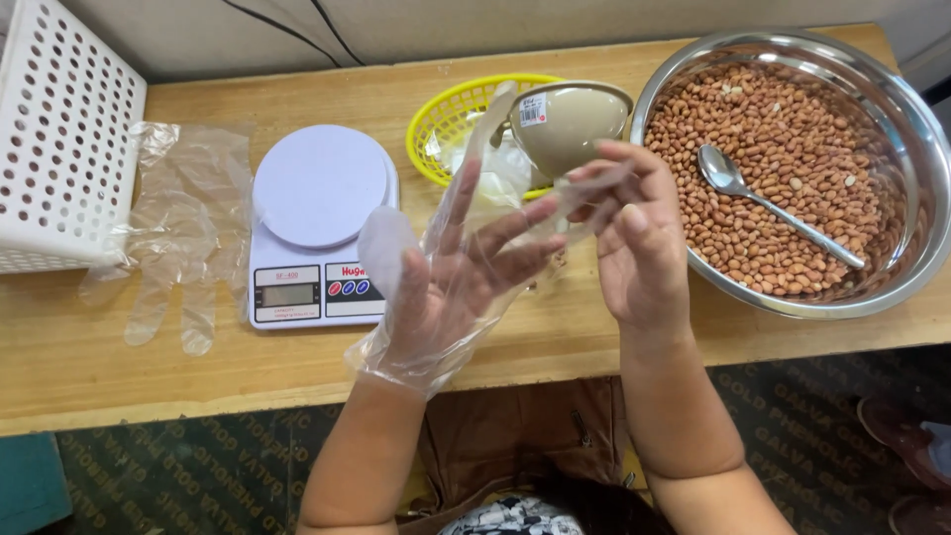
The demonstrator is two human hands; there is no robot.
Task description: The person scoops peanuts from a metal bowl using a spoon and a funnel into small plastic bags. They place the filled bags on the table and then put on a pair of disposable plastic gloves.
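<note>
Pinching the clear plastic glove at its fingertips, the right hand tugs it over the splayed left hand; fingers not fully seated, beside the kitchen scale.

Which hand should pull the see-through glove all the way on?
Probably the right hand. It is bare and pinches the clear glove at its fingertips. The left hand is inside the loose glove, fingers spread, so it can hardly tug itself.

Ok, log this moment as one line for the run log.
left hand: inside clear glove | right hand: pulling glove fingertip | table: scale, peanut bowl with spoon
</note>
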